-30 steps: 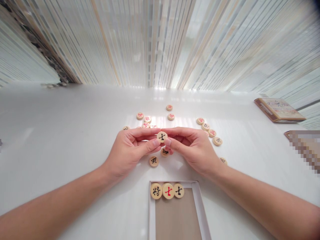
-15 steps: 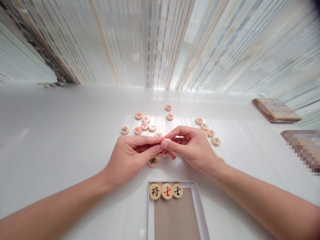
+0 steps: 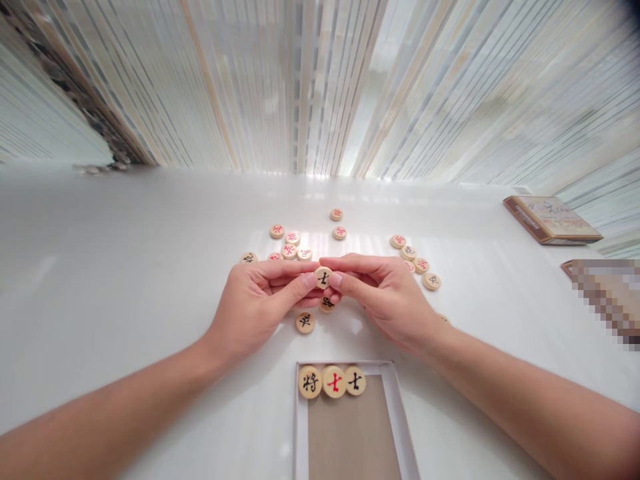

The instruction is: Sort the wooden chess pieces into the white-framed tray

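Between both hands, above the middle of the white table, is a round wooden Chinese chess piece (image 3: 323, 277) with a black character, its face tilted toward me. My left hand (image 3: 273, 287) pinches its left edge between thumb and fingers. On the other edge, my right hand (image 3: 377, 283) pinches it the same way. Under the hands lie two more black-marked pieces, one partly covered (image 3: 327, 304) and one in full view (image 3: 305, 323). Nearer to me is an open shallow box (image 3: 406, 433). Three pieces sit in a row at its far end: black (image 3: 310, 382), red (image 3: 335, 382) and black (image 3: 355, 381).
Several red and black pieces (image 3: 289, 251) lie beyond my left hand, and another group (image 3: 421, 265) beyond my right. Two red pieces (image 3: 339, 233) lie farther back. A decorated box (image 3: 555, 220) stands at the far right, near a blurred-out object (image 3: 607, 297). A string curtain (image 3: 320, 87) hangs behind the table.
The held piece has turned so that its black character faces me, and it has shifted slightly left. Both hands have closed around its edges. The pieces in the box have not moved.
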`<action>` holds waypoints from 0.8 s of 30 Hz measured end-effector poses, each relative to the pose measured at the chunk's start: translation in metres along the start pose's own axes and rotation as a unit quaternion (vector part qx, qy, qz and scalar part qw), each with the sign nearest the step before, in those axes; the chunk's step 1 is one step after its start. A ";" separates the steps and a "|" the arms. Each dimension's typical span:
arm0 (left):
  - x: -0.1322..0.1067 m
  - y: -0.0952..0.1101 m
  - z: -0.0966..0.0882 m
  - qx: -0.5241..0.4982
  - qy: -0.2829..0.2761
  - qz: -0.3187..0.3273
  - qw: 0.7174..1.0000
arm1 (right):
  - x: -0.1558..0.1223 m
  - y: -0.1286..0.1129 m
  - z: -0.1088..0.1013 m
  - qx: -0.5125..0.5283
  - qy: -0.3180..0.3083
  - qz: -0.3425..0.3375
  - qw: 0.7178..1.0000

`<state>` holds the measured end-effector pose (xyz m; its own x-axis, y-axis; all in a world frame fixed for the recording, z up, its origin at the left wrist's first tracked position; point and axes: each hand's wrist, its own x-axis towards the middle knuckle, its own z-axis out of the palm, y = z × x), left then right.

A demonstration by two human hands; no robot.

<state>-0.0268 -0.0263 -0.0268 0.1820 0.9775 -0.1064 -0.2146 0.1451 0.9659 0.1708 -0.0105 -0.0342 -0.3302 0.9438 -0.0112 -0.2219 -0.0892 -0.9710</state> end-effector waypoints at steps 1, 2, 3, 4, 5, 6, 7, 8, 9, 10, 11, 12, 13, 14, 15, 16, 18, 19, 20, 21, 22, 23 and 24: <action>0.000 -0.001 -0.001 -0.001 0.002 -0.003 1.000 | 0.000 0.000 0.001 0.004 -0.001 -0.001 1.000; 0.000 -0.001 -0.001 -0.001 0.004 -0.006 1.000 | 0.000 0.001 0.001 0.007 -0.001 -0.002 1.000; 0.000 -0.001 -0.001 0.000 0.005 -0.009 1.000 | -0.001 0.001 0.002 0.008 -0.001 -0.003 1.000; 0.000 -0.001 -0.001 0.000 0.007 -0.012 1.000 | -0.001 0.001 0.002 0.009 0.000 -0.005 1.000; 0.000 -0.001 -0.001 0.000 0.009 -0.013 1.000 | -0.001 0.001 0.003 0.008 0.002 -0.005 1.000; 0.000 -0.001 -0.001 0.000 0.010 -0.013 1.000 | -0.001 0.002 0.003 0.007 0.006 -0.005 1.000; -0.001 0.000 0.000 0.002 0.009 -0.013 1.000 | -0.001 0.002 0.003 0.007 0.009 -0.003 1.000; -0.001 0.000 0.000 0.005 0.008 -0.011 1.000 | -0.001 0.002 0.004 0.008 0.013 0.001 1.000; -0.002 0.000 0.001 0.010 0.006 -0.007 1.000 | -0.001 0.002 0.004 0.009 0.016 0.004 1.000; -0.002 0.000 0.001 0.016 0.003 -0.002 1.000 | -0.001 0.002 0.004 0.009 0.019 0.008 1.000; -0.003 -0.001 0.001 0.023 -0.001 0.004 1.000 | -0.001 0.002 0.004 0.007 0.022 0.012 1.000; -0.004 -0.001 0.001 0.028 -0.006 0.010 1.000 | -0.001 0.001 0.004 0.003 0.025 0.018 1.000; -0.004 -0.002 0.001 0.032 -0.012 0.017 0.999 | -0.001 0.000 0.004 -0.002 0.026 0.023 0.999; -0.005 -0.002 0.001 0.035 -0.018 0.022 0.999 | -0.001 -0.001 0.004 -0.005 0.026 0.029 0.999; -0.005 -0.002 0.000 0.037 -0.025 0.025 0.999 | -0.001 -0.002 0.004 -0.007 0.025 0.033 0.999; -0.006 -0.002 0.000 0.039 -0.030 0.026 0.998 | -0.002 -0.003 0.003 -0.008 0.024 0.036 0.999; -0.006 -0.001 0.000 0.039 -0.041 0.026 0.998 | -0.002 -0.004 0.003 -0.010 0.024 0.035 0.999; -0.006 -0.001 0.000 0.039 -0.047 0.024 0.998 | -0.002 -0.005 0.003 -0.013 0.026 0.033 0.999; -0.006 0.000 0.000 0.038 -0.052 0.022 0.998 | -0.002 -0.005 0.004 -0.018 0.028 0.031 0.999; -0.006 0.000 0.000 0.037 -0.057 0.020 0.997 | -0.002 -0.006 0.004 -0.023 0.029 0.029 0.999; -0.005 0.001 -0.001 0.036 -0.061 0.019 0.997 | -0.002 -0.006 0.004 -0.027 0.030 0.029 0.999; -0.005 0.001 -0.001 0.035 -0.064 0.019 0.997 | -0.002 -0.006 0.004 -0.029 0.031 0.029 0.999; -0.005 0.002 -0.001 0.036 -0.066 0.019 0.997 | -0.003 -0.006 0.004 -0.030 0.031 0.029 0.999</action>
<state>-0.0288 -0.0309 -0.0248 0.3000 0.9530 -0.0415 -0.1545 0.0915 0.9837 0.1690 -0.0138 -0.0272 -0.2837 0.9555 -0.0806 -0.1490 -0.1270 -0.9807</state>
